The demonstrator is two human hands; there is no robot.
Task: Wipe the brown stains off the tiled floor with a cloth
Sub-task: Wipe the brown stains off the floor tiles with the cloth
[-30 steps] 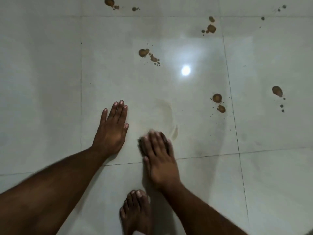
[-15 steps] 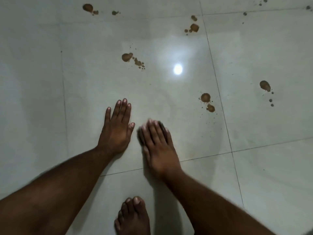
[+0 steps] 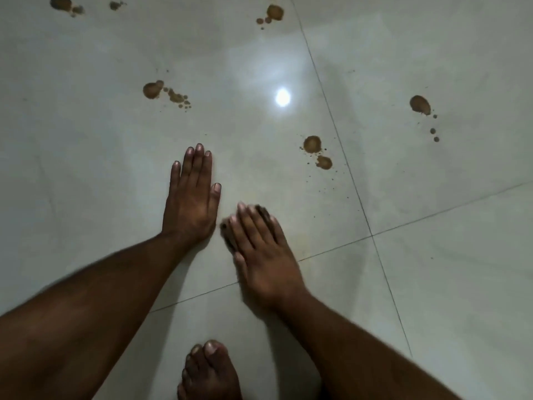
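My right hand (image 3: 264,252) presses flat on a dark cloth (image 3: 261,210), fingers straight, no grip. Left hand (image 3: 191,197) flat on floor (image 3: 86,157) beside it, grip wide. Nearest stains (image 3: 315,151) are twd the tile's right edge.

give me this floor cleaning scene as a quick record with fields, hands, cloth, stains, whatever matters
left hand: flat on the tiled floor, fingers straight
right hand: presses a dark cloth to the floor, fingers straight; blurred
cloth: mostly hidden under the hand
nearest stain: brown pair ahead and right of the right hand
other stains: centre-left, far right, top middle, top left
foot: bare foot at bottom edge
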